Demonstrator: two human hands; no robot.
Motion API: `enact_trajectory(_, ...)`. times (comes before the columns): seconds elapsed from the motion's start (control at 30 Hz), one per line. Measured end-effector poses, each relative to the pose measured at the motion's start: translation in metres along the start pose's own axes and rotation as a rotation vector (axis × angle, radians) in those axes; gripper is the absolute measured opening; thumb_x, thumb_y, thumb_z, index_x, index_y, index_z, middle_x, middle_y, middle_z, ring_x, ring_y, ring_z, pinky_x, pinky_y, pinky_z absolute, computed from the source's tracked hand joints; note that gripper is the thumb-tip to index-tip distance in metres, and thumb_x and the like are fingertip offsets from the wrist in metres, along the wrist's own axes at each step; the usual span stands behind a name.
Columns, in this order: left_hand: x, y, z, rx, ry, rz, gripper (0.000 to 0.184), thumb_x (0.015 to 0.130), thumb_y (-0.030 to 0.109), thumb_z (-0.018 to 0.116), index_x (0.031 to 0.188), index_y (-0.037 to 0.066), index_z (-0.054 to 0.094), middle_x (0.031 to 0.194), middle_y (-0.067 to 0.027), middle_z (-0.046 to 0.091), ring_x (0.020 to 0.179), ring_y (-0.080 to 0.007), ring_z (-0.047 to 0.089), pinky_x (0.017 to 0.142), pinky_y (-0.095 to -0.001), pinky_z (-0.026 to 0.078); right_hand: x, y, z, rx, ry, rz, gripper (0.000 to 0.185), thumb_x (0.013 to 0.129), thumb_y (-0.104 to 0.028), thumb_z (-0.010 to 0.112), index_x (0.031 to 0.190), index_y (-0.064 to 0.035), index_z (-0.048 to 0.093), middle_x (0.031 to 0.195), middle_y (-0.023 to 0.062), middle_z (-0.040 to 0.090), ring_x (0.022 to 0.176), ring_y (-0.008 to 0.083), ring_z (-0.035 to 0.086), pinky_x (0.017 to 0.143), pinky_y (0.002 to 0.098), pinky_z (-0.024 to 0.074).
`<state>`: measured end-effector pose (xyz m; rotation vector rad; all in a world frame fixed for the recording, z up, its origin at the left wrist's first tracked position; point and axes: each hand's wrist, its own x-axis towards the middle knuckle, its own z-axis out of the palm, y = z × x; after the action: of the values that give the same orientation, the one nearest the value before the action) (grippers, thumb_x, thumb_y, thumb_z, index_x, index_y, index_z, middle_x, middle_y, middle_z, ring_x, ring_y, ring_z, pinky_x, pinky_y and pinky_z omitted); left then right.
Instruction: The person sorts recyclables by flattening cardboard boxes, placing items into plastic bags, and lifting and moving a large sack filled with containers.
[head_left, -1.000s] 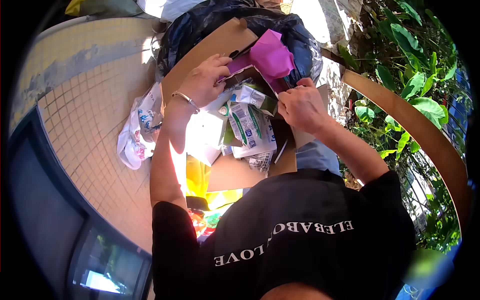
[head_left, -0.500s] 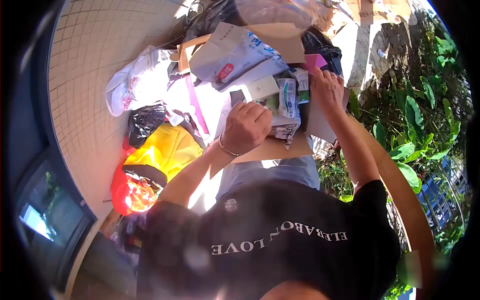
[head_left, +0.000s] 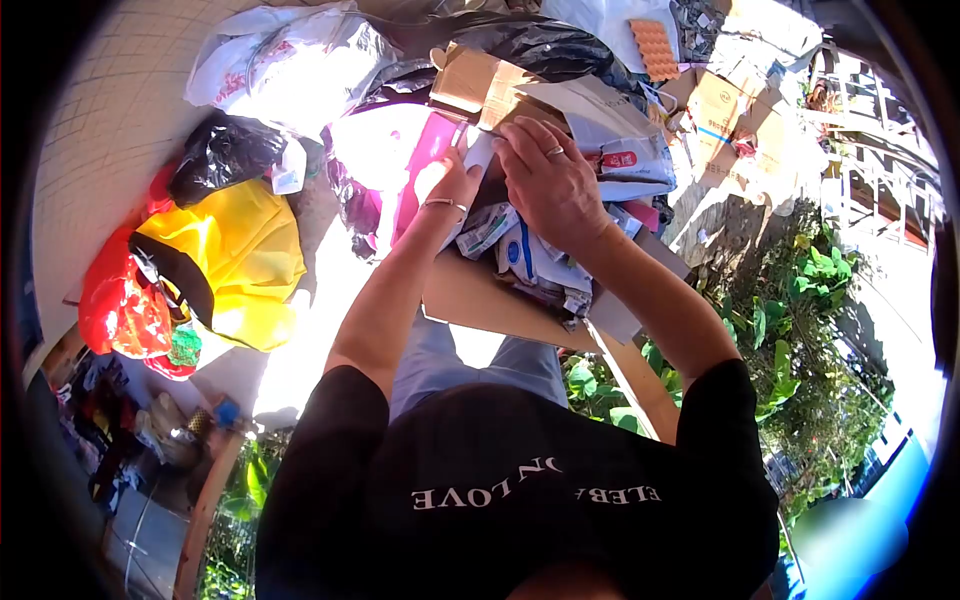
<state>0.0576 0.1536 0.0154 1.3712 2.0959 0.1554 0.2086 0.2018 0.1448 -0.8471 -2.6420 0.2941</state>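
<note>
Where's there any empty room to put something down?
The sunlit ground between the yellow bundle and the left forearm looks bare, though glare hides detail. It's crowded in the cardboard box, with packets near the right hand.

A hand could pass over the sunlit floor (head_left: pixel 325 300) between the yellow bag (head_left: pixel 255 250) and the cardboard box (head_left: pixel 495 305). Behind the box, a black bag (head_left: pixel 545 45) blocks the way; packets (head_left: pixel 522 252) crowd the inside beneath the right hand (head_left: pixel 555 185).

Left hand (head_left: pixel 450 183), right hand (head_left: pixel 556 195) with 1 ring (head_left: pixel 554 150), packaging (head_left: pixel 537 255) in box (head_left: pixel 490 297)
</note>
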Motion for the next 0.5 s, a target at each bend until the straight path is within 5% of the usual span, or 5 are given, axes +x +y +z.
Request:
enact_trajectory(0.13, -0.021, -0.018, 0.027, -0.036, 0.054, 0.039, 0.021, 0.083, 0.023, 0.054, 0.093, 0.005, 0.051, 0.075, -0.0187, 0.062, 0.065, -0.0351, 0.062, 0.058, -0.0439, 0.049, 0.031, 0.019, 0.032, -0.262, -0.245, -0.014, 0.035, 0.072, -0.013, 0.059, 0.106, -0.0044, 0.059, 0.117, 0.0111, 0.055, 0.116, 0.0250, 0.046, 0.102, 0.0380, 0.0277)
enact_trajectory(0.23, -0.046, -0.012, 0.006, 0.003, 0.062, 0.074, 0.016, 0.081, 0.018, 0.055, 0.090, 0.005, 0.052, 0.072, -0.0194, 0.061, 0.067, -0.0359, 0.062, 0.060, -0.0451, 0.049, 0.042, 0.015, 0.049, -0.345, -0.383, -0.077, 0.026, 0.076, -0.014, 0.053, 0.099, -0.0055, 0.063, 0.111, 0.0099, 0.058, 0.114, 0.0260, 0.048, 0.096, 0.0436, 0.0341)
enact_trajectory(0.33, -0.063, -0.001, -0.009, -0.141, 0.112, 0.072, 0.012, 0.078, 0.010, 0.055, 0.086, 0.002, 0.051, 0.070, -0.0187, 0.061, 0.067, -0.0361, 0.062, 0.060, -0.0436, 0.050, 0.060, -0.002, 0.057, -0.513, -0.776, 0.137, 0.032, 0.087, -0.018, 0.044, 0.113, -0.0045, 0.058, 0.115, 0.0129, 0.056, 0.119, 0.0354, 0.043, 0.092, 0.0469, 0.0404)
enact_trajectory(0.43, -0.071, -0.013, -0.015, -0.150, 0.166, 0.197, 0.013, 0.076, 0.008, 0.055, 0.086, 0.002, 0.051, 0.069, -0.0176, 0.060, 0.065, -0.0347, 0.062, 0.058, -0.0427, 0.050, 0.041, 0.010, 0.068, -0.167, -0.660, 0.050, 0.014, 0.073, -0.014, 0.057, 0.073, -0.0032, 0.065, 0.094, 0.0122, 0.059, 0.100, 0.0320, 0.056, 0.074, 0.0432, 0.0482)
enact_trajectory(0.5, -0.079, -0.018, -0.030, -0.124, 0.156, 0.242, 0.017, 0.075, 0.007, 0.055, 0.091, 0.002, 0.052, 0.067, -0.0158, 0.060, 0.062, -0.0331, 0.062, 0.056, -0.0416, 0.049, 0.045, 0.009, 0.051, -0.078, -0.622, -0.088, 0.010, 0.069, -0.011, 0.061, 0.071, -0.0016, 0.064, 0.089, 0.0146, 0.056, 0.092, 0.0351, 0.057, 0.077, 0.0421, 0.0492)
